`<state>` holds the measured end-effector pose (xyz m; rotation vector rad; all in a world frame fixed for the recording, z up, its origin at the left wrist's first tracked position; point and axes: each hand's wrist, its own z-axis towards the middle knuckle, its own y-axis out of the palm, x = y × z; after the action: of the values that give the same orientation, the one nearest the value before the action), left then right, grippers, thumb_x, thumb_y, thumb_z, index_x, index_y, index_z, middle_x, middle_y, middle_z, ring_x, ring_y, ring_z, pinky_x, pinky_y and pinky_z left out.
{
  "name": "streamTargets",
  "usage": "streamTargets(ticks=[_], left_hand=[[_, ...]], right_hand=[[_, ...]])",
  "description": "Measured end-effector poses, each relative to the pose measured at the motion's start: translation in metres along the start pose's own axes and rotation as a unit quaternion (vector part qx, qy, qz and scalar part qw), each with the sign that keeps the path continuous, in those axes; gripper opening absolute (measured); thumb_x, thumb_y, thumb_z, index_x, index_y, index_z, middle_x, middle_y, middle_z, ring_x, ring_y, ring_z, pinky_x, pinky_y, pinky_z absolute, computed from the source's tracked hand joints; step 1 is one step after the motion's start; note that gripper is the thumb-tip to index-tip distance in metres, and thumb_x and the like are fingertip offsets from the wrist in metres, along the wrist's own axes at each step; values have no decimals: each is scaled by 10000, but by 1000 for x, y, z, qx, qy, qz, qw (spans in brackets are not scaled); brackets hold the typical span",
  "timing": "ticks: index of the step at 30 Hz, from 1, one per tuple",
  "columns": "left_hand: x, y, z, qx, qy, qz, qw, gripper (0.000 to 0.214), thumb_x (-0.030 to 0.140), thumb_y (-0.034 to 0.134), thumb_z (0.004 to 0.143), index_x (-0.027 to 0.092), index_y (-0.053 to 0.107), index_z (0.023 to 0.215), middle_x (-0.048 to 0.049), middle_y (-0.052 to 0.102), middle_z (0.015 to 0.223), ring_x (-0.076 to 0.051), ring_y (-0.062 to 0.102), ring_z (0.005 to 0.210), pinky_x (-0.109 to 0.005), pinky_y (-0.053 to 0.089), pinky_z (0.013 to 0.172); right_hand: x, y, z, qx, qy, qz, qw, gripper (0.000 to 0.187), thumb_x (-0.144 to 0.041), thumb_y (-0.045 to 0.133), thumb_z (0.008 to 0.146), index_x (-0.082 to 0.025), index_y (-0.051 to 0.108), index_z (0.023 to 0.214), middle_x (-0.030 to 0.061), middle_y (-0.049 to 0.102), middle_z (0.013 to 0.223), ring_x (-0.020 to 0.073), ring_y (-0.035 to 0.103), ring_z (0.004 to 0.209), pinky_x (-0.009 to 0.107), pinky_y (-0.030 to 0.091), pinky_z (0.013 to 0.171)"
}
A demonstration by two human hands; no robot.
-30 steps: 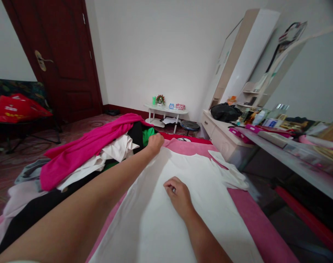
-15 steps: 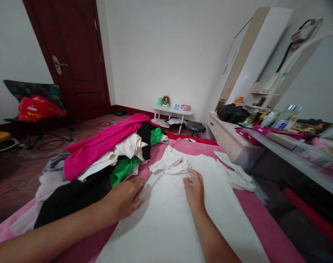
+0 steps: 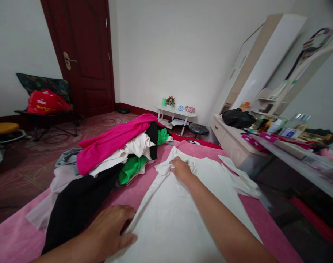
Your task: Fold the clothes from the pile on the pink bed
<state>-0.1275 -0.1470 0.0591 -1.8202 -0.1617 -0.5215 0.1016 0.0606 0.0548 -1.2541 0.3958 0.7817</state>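
Note:
A white T-shirt (image 3: pixel 180 219) lies spread on a pink bed cover (image 3: pixel 15 241). My right hand (image 3: pixel 181 170) reaches forward and is closed on the bunched left sleeve of the shirt near its shoulder. Down at the near left, my left hand (image 3: pixel 110 232) lies flat with fingers apart on the shirt's left edge. The shirt's right sleeve (image 3: pixel 239 177) lies flat toward the bed's right side.
A pile of clothes (image 3: pixel 111 153), pink, white, green and black, sits on the bed's left. A dresser (image 3: pixel 232 140) with a black bag stands right. A small white table (image 3: pixel 176 113), a dark red door (image 3: pixel 87 54) and a chair with a red bag (image 3: pixel 47 102) are beyond.
My left hand drew back from the far sleeve to the shirt's near left edge. My right hand moved forward and took hold of the bunched sleeve. The view shifted left.

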Motion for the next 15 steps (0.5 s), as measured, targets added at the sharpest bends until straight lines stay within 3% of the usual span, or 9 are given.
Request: streamTargets(ticks=[3,6,9,12,15], left_hand=[[0,-2,-3,-2,-2,-10,1000,235,398,620,723,220,642,874,-32,669,968,-248,605,916,-316,404,782],[0,-4,-5,-5,14,-21,1000,199,378,621,720,224,644,844,-22,670,929,-232,609,866,-305,405,758],[-3,-4,-7,-13,27,-40,999,208,370,623,716,232,660,867,-18,673,918,-230,608,860,-303,410,768],[-3,-4,-11,-18,16,-59,998,248,365,613,714,246,673,923,-24,677,968,-238,602,917,-300,413,819],[3,-9,-18,-35,9,-69,997,230,343,582,719,253,677,908,-23,680,948,-231,600,911,-286,416,829]], right_hand=[[11,-17,24,53,34,42,997,108,-125,672,594,-195,599,554,-11,601,594,173,617,652,263,471,643],[31,-58,47,172,86,85,978,116,-205,501,763,-190,583,683,-2,590,631,169,631,672,273,508,628],[57,-91,50,260,135,107,950,140,-189,401,796,-201,540,793,-16,542,644,160,628,686,294,528,628],[76,-92,27,268,146,102,947,100,-210,480,737,-208,540,816,-20,539,654,176,608,657,333,532,606],[78,-68,-2,195,89,76,974,239,-197,628,603,-201,615,842,19,637,817,211,621,803,384,522,761]])
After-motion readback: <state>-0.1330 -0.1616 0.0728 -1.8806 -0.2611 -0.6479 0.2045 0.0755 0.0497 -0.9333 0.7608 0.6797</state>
